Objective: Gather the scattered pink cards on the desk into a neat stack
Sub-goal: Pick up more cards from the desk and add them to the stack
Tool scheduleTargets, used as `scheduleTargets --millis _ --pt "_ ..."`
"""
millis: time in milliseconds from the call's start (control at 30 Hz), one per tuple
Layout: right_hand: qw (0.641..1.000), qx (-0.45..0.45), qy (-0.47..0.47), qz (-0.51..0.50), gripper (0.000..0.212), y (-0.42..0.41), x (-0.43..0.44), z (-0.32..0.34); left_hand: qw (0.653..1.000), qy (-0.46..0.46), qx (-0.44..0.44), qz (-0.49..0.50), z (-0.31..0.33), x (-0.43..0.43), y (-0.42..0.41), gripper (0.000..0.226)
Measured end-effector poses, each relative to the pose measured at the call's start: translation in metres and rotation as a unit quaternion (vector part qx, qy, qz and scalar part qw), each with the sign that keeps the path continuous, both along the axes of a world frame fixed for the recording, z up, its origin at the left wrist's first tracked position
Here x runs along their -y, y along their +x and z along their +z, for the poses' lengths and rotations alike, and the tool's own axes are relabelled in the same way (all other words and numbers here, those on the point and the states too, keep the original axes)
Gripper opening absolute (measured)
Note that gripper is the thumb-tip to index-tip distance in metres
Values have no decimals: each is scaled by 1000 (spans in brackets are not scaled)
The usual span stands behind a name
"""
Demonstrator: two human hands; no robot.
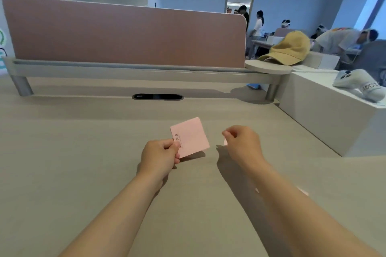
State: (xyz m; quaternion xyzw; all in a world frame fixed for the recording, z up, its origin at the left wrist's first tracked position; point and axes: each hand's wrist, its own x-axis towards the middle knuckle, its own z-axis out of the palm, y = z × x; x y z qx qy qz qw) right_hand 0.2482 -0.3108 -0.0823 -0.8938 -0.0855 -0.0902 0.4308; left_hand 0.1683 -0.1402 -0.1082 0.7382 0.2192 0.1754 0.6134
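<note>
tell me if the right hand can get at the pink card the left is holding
Probably yes: the right hand is level with the pink card pinched in the left hand, with only bare desk between them.

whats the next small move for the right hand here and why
Probably bring the right hand across to the left hand and lay what it pinches onto the pink cards held there. Only a small pink edge shows under the right fingers, so it seems to hold a card. A pink sliver also shows beside the right forearm, likely another card to collect after.
</note>
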Motion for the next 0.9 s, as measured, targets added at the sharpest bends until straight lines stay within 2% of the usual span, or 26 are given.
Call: scheduleTargets --millis 33,100,200,300,400,533,600,633,667,733,800,833,900 --pt "999 -4 -22 -29 19 14 17 3 1000 8 0 13 0 3 -1 31" --pt "993 -44 -90 -57 33 41 46 2 999 20 5 29 0 6 -3 33" --pt "973 -103 -206 18 65 65 65 1 999 31 5 32 -1 6 -5 33" --pt "950 -164 -245 101 82 77 62 10 1000 9 12 12 0 2 -6 34" --pt "925 -198 -298 126 67 82 54 22 998 -56 29 -20 1 -3 -8 35" --pt "927 -194 -296 128 21 74 44 25 992 -115 33 -37 3 -13 -18 31" --pt "946 -180 -247 105 9 67 42 21 991 -130 25 -33 2 -17 -21 24" --pt "961 -177 -191 93 6 63 41 19 990 -134 22 -29 3 -19 -23 22" --pt "972 -184 -118 83 6 57 41 17 990 -136 21 -26 3 -19 -24 21" --pt "973 -222 34 59 19 47 40 13 991 -134 18 -25 4 -17 -25 20" --pt "938 -280 192 66 34 37 37 8 992 -123 12 -29 5 -14 -26 20" --pt "914 -304 257 80 35 31 35 6 993 -117 10 -32 6 -12 -26 20" --pt "885 -313 328 103 32 22 28 7 993 -110 7 -36 7 -9 -26 19"
